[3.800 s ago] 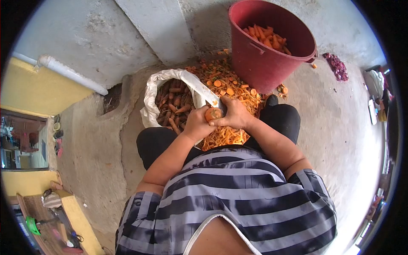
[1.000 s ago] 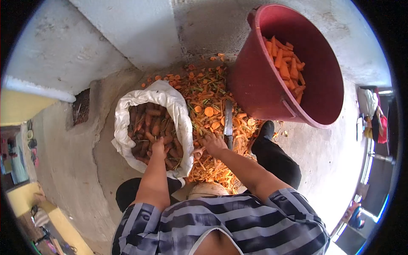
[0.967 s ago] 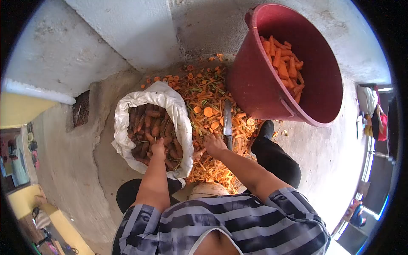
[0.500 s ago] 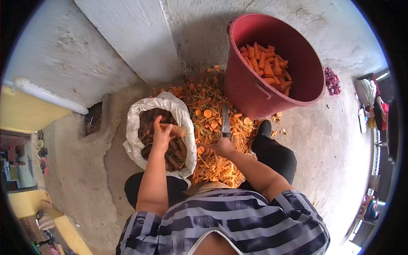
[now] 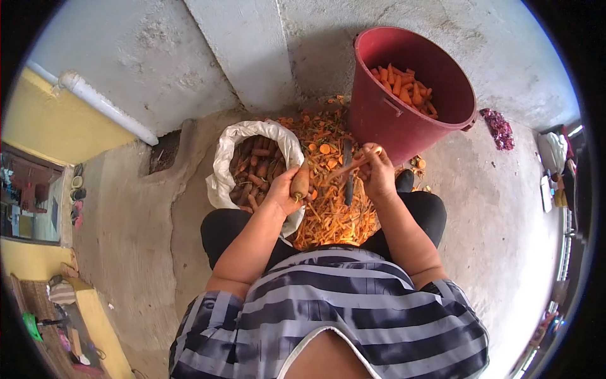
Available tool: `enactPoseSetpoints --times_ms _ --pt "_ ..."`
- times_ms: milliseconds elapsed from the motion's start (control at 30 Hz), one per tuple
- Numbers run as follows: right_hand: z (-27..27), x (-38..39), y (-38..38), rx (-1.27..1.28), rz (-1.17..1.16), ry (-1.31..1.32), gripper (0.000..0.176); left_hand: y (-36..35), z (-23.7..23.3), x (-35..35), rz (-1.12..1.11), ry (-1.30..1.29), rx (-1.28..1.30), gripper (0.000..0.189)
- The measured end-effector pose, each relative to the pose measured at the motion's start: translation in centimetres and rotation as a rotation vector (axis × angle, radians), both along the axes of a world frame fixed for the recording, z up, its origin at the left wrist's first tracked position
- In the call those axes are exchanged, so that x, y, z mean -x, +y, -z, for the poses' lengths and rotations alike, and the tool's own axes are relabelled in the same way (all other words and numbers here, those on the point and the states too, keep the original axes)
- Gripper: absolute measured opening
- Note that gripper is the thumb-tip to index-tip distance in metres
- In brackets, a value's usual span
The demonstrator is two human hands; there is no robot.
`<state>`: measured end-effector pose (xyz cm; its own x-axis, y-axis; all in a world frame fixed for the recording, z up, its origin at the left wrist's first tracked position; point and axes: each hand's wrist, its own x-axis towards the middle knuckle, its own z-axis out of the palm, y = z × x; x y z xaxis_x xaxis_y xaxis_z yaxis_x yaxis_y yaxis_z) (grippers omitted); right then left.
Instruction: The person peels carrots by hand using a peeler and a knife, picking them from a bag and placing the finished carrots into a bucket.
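Observation:
An unpeeled carrot (image 5: 301, 183) is held in my left hand (image 5: 283, 191), its stem end toward me, at the right rim of a white sack (image 5: 221, 165). Inside the sack lie several unpeeled carrots (image 5: 255, 165). My right hand (image 5: 380, 175) is closed round a thin brown tool (image 5: 346, 168) that points left, its exact shape unclear. Beneath it a knife (image 5: 348, 192) lies on a heap of orange peelings and cut carrot ends (image 5: 328, 218).
A big red tub (image 5: 385, 129) with several peeled carrots (image 5: 404, 87) stands behind my right hand, near the wall. Purplish scraps (image 5: 499, 129) lie right of it. A white pipe (image 5: 107, 107) runs along the left wall.
My left hand has moved right, out from over the sack, with the carrot. My right hand has risen from beside the knife handle with the thin tool. The view has shifted.

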<state>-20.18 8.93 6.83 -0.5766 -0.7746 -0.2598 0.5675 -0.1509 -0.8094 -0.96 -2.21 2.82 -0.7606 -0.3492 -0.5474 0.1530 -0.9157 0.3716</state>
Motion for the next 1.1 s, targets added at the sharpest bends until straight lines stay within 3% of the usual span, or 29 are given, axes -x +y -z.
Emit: enactPoseSetpoints --times_ms 100,200,233,333,467,500,600,733,833,867,933,1000,1100 --pt "-3.7 -1.4 1.0 0.169 -0.080 -0.125 0.016 1.9 -1.8 -0.1 0.043 -0.031 0.027 0.034" --pt "-4.8 -3.0 1.4 0.163 -0.166 -0.015 0.015 3.7 -3.4 0.3 -0.018 -0.021 -0.009 0.034" --pt "-4.8 -3.6 1.6 0.101 -0.153 0.062 0.013 3.8 -3.2 0.0 0.016 0.054 -0.013 0.034" --pt "-3.1 -3.9 1.3 -0.007 -0.152 0.674 0.015 4.5 -4.0 -0.6 0.048 0.058 0.023 0.034" --pt "-5.6 -3.0 2.1 0.023 -0.173 0.388 0.024 5.0 -4.3 -1.1 0.005 -0.043 0.007 0.030" --pt "-6.0 -3.2 2.1 0.188 -0.188 0.276 0.028 5.3 -4.8 -1.2 0.007 -0.055 -0.013 0.028" --pt "-7.2 -4.9 2.9 0.199 -0.367 0.058 0.025 6.4 -5.4 -1.2 0.016 0.026 0.028 0.024" --pt "-5.2 -5.5 1.8 0.098 -0.463 0.122 0.021 7.5 -6.9 -0.6 -0.047 0.004 -0.012 0.023" --pt "-2.2 -3.1 0.6 0.042 -0.429 0.095 0.020 6.9 -4.0 -1.3 0.078 0.097 0.101 0.027" --pt "-0.7 -1.3 -0.1 0.061 -0.307 0.043 0.021 7.0 -4.3 -1.7 0.120 0.097 0.093 0.028" --pt "0.4 2.3 -0.8 -0.077 -0.016 0.226 0.021 6.9 -5.1 -2.2 0.201 0.099 0.075 0.029" --pt "2.0 4.4 -0.6 -0.013 -0.009 0.161 0.019 6.6 -4.7 -2.4 0.160 0.044 0.051 0.031" --pt "-0.2 1.5 0.1 -0.010 -0.143 0.031 0.023 6.1 -3.9 -2.2 0.101 0.006 -0.062 0.030"
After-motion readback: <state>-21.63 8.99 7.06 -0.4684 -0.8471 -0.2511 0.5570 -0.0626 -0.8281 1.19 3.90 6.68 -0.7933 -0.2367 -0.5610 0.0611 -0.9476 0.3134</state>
